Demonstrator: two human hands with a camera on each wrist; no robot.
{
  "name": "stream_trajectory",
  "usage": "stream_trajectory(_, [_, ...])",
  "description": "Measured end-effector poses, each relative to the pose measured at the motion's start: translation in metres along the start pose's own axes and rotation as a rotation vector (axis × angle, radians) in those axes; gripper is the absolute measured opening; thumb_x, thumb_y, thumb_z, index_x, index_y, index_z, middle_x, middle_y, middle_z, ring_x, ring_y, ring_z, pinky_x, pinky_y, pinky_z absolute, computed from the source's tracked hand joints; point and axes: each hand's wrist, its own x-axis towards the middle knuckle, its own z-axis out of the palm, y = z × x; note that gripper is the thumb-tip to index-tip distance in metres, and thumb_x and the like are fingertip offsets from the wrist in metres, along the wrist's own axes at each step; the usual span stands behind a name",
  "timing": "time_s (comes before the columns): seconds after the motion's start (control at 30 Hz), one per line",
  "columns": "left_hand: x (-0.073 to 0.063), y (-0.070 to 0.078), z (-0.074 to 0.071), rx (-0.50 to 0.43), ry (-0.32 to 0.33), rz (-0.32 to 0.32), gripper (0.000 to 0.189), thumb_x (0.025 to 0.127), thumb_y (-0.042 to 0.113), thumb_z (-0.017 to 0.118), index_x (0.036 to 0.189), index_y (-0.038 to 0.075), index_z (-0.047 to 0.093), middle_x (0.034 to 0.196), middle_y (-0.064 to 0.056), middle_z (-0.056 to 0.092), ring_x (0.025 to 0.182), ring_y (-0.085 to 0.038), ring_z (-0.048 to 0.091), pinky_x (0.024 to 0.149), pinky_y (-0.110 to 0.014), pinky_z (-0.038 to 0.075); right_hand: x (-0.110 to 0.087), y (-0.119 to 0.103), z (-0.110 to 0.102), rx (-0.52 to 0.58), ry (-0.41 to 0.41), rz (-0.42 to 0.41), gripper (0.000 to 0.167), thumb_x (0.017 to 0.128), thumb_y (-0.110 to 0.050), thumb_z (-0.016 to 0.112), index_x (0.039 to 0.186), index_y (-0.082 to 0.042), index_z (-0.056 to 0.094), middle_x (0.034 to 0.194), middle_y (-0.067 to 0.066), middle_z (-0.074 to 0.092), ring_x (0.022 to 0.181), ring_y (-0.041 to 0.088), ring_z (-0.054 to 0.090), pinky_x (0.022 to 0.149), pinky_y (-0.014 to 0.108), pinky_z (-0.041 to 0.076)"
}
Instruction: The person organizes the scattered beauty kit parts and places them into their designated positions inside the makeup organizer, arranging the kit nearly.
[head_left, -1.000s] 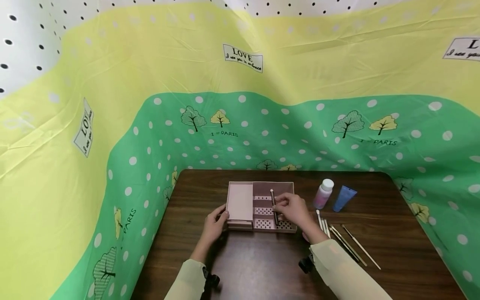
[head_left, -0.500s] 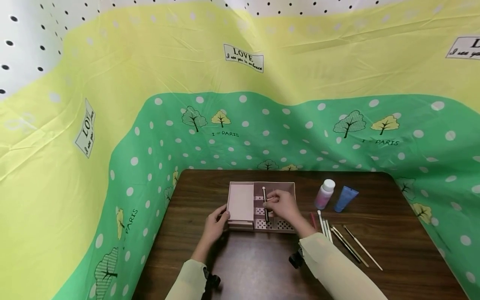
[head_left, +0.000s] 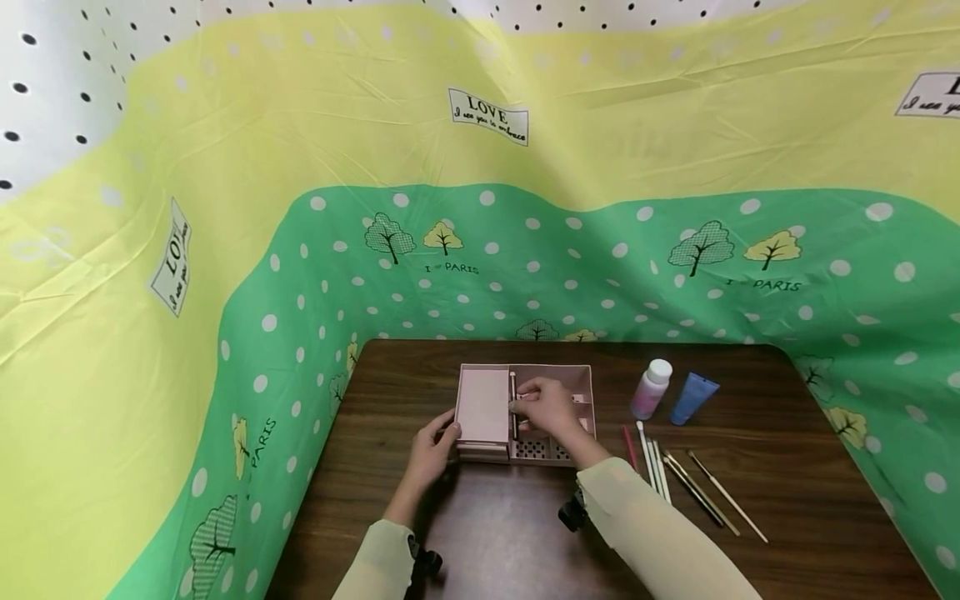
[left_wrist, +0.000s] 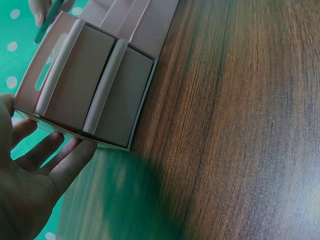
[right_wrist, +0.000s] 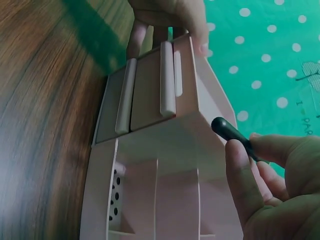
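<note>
A pink storage box (head_left: 483, 404) has a flat lid over its left part, two drawers (left_wrist: 82, 80) below and open compartments on the right. My left hand (head_left: 430, 446) grips its left side, thumb at the top edge and fingers (left_wrist: 62, 165) along the side wall. In my right hand (head_left: 551, 408) is a slim makeup brush (head_left: 514, 383) with a dark handle and pale tip, pinched between thumb and fingers. It stands nearly upright over the compartments, right beside the lid. The handle's rounded black end (right_wrist: 220, 125) shows in the right wrist view.
Right of the box stand a white-capped bottle (head_left: 651, 389) and a blue tube (head_left: 693, 398). Several brushes (head_left: 697, 492) and a thin red stick (head_left: 628, 446) lie in front of them on the dark wood table (head_left: 495, 533). A green and yellow patterned curtain (head_left: 585, 275) surrounds the table.
My right hand has moved left with the makeup brush, from the right compartments to beside the lid. The red stick has come into view. My left hand stays on the box.
</note>
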Motion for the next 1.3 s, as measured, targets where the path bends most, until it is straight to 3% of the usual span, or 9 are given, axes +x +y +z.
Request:
stream_trajectory(0.17, [0.000,0.000,0.000,0.020,0.004,0.008,0.040,0.104,0.023,0.063,0.141,0.006,0.062,0.114,-0.018,0.073,0.101,-0.024,0.069,0.084,-0.047,0.062,0.004,-0.003,0.007,-0.025,0.008,0.023,0.035,0.085,-0.013,0.083,0.115,-0.001,0.070,0.094,0.013,0.075,0.056,0.025,0.071,0.046,0.035,0.057])
stream_trajectory(0.33, [-0.001,0.002,-0.001,0.033,-0.005,-0.005,0.040,0.103,0.027,0.064,0.139,0.010,0.064,0.112,-0.015,0.074,0.100,-0.021,0.070,0.080,-0.029,0.060,0.006,-0.008,0.012,-0.016,0.017,0.023,0.031,0.085,-0.009,0.082,0.112,0.002,0.071,0.091,0.016,0.076,0.049,0.018,0.067,0.055,0.039,0.062])
stream_trajectory(0.47, [-0.001,0.003,-0.001,0.031,-0.010,-0.002,0.041,0.103,0.028,0.064,0.139,0.009,0.064,0.112,-0.017,0.074,0.100,-0.023,0.071,0.078,-0.025,0.059,0.008,-0.011,0.016,-0.039,0.037,0.043,0.029,0.084,-0.009,0.083,0.110,0.001,0.072,0.091,0.016,0.076,0.051,0.021,0.068,0.054,0.034,0.061])
stream_trajectory(0.77, [0.001,0.001,-0.002,0.036,-0.014,0.004,0.041,0.103,0.027,0.063,0.139,0.009,0.064,0.113,-0.016,0.073,0.099,-0.020,0.070,0.080,-0.023,0.057,0.013,-0.016,0.021,-0.124,0.044,0.062,0.018,0.082,-0.006,0.083,0.097,0.001,0.076,0.081,0.014,0.074,0.068,0.037,0.074,0.050,0.030,0.060])
stream_trajectory(1.03, [0.002,-0.002,-0.001,0.054,-0.007,0.017,0.040,0.103,0.027,0.063,0.139,0.008,0.064,0.115,-0.016,0.074,0.099,-0.018,0.070,0.082,-0.023,0.057,0.018,-0.018,0.024,-0.177,0.050,0.070,0.017,0.079,0.002,0.080,0.093,0.003,0.070,0.070,0.013,0.070,0.055,0.028,0.072,0.049,0.031,0.060])
stream_trajectory(1.23, [0.002,-0.001,-0.001,0.041,-0.008,0.005,0.041,0.103,0.027,0.064,0.139,0.008,0.064,0.115,-0.016,0.073,0.099,-0.018,0.069,0.080,-0.023,0.057,0.020,-0.015,0.026,-0.144,0.044,0.077,0.023,0.079,0.004,0.081,0.098,0.003,0.068,0.071,0.013,0.069,0.064,0.035,0.074,0.053,0.035,0.062])
stream_trajectory(1.3, [0.002,0.000,-0.001,0.031,-0.008,0.000,0.040,0.103,0.027,0.064,0.139,0.009,0.065,0.114,-0.016,0.073,0.098,-0.018,0.069,0.080,-0.023,0.057,0.021,-0.015,0.026,-0.137,0.042,0.071,0.023,0.079,0.003,0.081,0.098,0.003,0.068,0.072,0.014,0.070,0.060,0.033,0.073,0.056,0.038,0.063])
